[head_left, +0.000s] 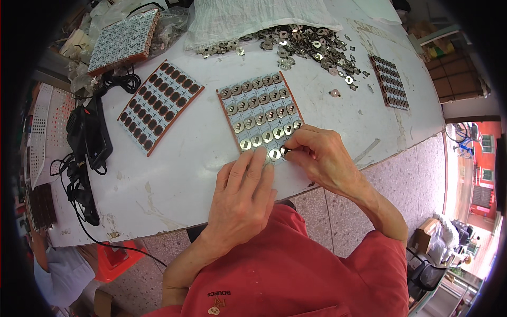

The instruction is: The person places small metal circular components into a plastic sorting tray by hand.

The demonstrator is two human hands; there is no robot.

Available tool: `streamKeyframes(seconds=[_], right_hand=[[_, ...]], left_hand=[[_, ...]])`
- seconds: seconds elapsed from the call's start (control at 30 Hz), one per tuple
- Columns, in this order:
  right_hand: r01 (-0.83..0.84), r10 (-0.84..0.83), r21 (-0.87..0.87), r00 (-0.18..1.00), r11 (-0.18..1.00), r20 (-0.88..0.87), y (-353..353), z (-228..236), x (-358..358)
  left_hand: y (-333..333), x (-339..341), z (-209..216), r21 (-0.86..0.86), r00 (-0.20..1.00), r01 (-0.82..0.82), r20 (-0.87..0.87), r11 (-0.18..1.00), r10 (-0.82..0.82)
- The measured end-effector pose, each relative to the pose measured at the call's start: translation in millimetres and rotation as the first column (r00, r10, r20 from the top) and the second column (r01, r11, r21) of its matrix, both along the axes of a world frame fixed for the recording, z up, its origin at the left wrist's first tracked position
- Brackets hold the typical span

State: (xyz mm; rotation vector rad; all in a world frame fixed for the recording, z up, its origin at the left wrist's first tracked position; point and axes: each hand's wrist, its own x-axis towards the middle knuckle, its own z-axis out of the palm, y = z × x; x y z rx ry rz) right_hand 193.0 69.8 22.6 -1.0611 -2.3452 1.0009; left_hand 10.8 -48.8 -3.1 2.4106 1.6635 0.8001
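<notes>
In front of me lies a white circuit-board panel with orange edges. Rows of round metal clips, probably coin-cell holders, sit across it. My left hand rests flat over the panel's near left corner, fingers stretched out and holding nothing. At the near right corner my right hand is closed in a pinch on a small round metal clip, which is partly hidden by the fingertips. Beside it in the same row is a shiny metal clip on the board. My left fingers cover part of that nearest row.
A heap of loose metal clips spills from a white sack at the back. Another panel lies left, a smaller one right. Stacked panels stand back left, near a black device with cables. A person's sleeve shows lower left.
</notes>
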Motion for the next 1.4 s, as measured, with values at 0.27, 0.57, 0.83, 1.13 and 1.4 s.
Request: streamKeyframes(seconds=[0.27,0.57,0.83,1.13,1.4], right_hand=[[0.046,-0.046,-0.017,0.999,0.999,-0.01,2,-3,1],[0.038,-0.061,-0.213,0.993,0.976,-0.102,12,-2,-1],[-0.136,0.089,-0.291,0.982,0.947,-0.168,39,8,-15],[0.103,-0.098,0.182,0.995,0.978,-0.033,142,2,-63],[0.107,-0.143,0.338,0.986,0.935,0.084,151,-14,-102]], left_hand=[[4,1,-1,0.022,1.0,0.001,-0.005,1.0,-0.001],[-1,-3,2,0.033,0.998,-0.01,0.063,0.999,0.008],[0,-5,4,-0.019,1.0,-0.025,0.009,0.999,0.026],[2,-2,3,-0.025,0.999,-0.035,0.021,0.999,0.035],[-1,-1,3,-0.026,0.998,-0.045,0.043,0.999,0.046]])
